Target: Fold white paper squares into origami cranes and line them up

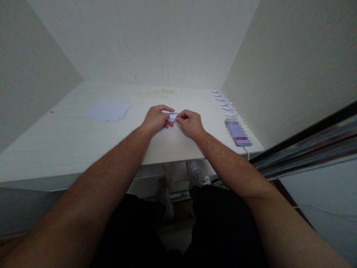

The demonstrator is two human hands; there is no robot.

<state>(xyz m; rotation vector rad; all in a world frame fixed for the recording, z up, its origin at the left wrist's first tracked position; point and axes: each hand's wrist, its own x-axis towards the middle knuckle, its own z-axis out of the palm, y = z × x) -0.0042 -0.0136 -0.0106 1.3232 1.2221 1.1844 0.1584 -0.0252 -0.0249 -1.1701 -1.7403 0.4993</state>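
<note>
Between my hands, just above the middle of the white table, is a small folded piece of white paper [173,117]. My left hand [158,118] grips its left end, thumb on top and fingers around behind. The thumb and fingertips of my right hand [190,122] pinch its right end. My fingers cover both ends, so the full folded shape is hidden. To the left lies a loose stack of white paper sheets [109,111]. A row of several small folded paper figures [224,102] with pointed tips stands along the right wall.
A phone [237,132], its screen blurred out, lies at the right with a white cable [247,153] running over the front edge. Walls enclose the table [69,149] at back and sides. A yellowish stain [164,91] marks the back. My legs and shoes are below.
</note>
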